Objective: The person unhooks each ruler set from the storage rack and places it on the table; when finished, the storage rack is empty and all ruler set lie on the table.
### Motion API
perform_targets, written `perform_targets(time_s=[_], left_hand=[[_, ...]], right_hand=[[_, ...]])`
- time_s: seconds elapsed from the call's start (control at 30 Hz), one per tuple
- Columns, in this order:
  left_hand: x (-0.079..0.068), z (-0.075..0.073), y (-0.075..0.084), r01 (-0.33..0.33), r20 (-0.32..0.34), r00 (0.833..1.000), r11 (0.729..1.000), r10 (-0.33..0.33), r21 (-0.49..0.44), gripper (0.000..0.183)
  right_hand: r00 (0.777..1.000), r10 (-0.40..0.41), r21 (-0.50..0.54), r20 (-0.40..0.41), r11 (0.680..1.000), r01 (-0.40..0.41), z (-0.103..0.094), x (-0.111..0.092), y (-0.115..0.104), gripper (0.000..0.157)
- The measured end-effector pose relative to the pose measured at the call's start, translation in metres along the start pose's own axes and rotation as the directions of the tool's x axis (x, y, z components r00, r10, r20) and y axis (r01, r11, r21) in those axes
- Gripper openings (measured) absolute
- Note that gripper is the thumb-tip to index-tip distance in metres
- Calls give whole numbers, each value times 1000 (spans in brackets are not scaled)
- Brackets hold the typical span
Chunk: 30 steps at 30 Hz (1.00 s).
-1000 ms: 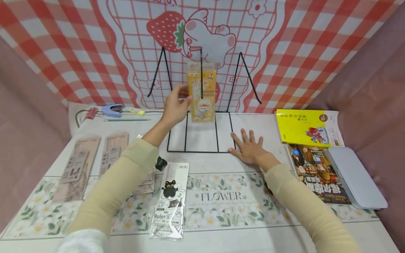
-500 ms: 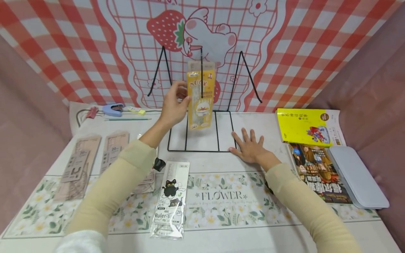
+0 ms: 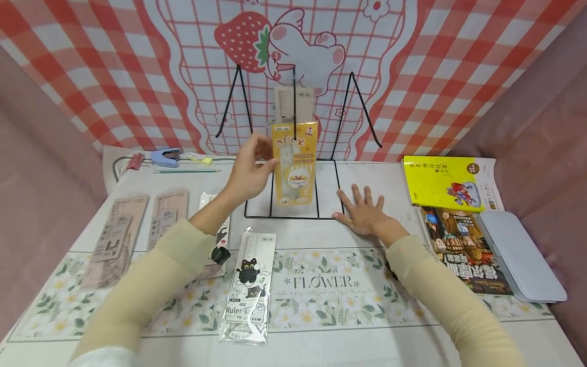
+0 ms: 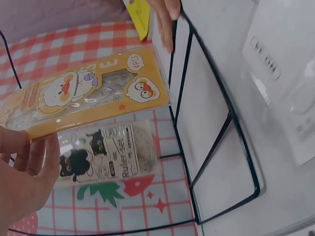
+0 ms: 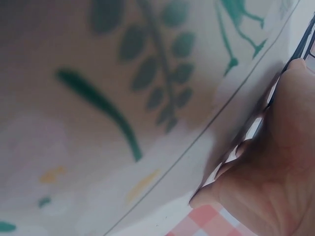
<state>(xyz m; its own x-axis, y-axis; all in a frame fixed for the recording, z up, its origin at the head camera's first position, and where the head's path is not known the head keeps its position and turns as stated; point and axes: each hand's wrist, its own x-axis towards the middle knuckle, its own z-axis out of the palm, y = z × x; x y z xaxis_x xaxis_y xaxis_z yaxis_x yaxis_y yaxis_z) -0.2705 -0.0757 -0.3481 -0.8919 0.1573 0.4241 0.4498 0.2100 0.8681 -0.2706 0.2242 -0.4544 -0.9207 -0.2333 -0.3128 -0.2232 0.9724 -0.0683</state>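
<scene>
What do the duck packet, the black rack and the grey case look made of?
Duck packet: apparently printed card in glossy clear plastic film, given the glare and see-through margin. Black rack: probably metal wire with a dark coating, being thin, bent rods. Grey case: smooth, rather matte, with rounded corners; perhaps plastic, but coated metal is possible.

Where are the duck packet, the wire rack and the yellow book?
Duck packet (image 3: 295, 167), head view: the middle of its printed front.
Wire rack (image 3: 293, 217), head view: the near bar of its base.
Yellow book (image 3: 441, 183), head view: the middle of its cover.
</scene>
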Motion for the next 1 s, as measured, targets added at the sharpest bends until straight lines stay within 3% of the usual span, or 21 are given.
perform_targets(time_s=[0.53,0.77,0.9,1.0], left_hand=[[-47,-5,22,5,112,994,999,0,-36,30],[-57,-6,29,-7,152,988,997,19,-76,29],[-63,-3,30,72,206,977,992,-49,-106,31],[-71,2,26,186,270,951,977,-152,-108,33]], right_hand=[[1000,4,21,23,1000,-4,-4,2,1,79],[1000,3,22,9,1000,-3,-4,0,2,78],[1000,-4,27,10,1000,4,-3,0,0,78],[1000,-2,24,14,1000,1,-2,0,-1,78]])
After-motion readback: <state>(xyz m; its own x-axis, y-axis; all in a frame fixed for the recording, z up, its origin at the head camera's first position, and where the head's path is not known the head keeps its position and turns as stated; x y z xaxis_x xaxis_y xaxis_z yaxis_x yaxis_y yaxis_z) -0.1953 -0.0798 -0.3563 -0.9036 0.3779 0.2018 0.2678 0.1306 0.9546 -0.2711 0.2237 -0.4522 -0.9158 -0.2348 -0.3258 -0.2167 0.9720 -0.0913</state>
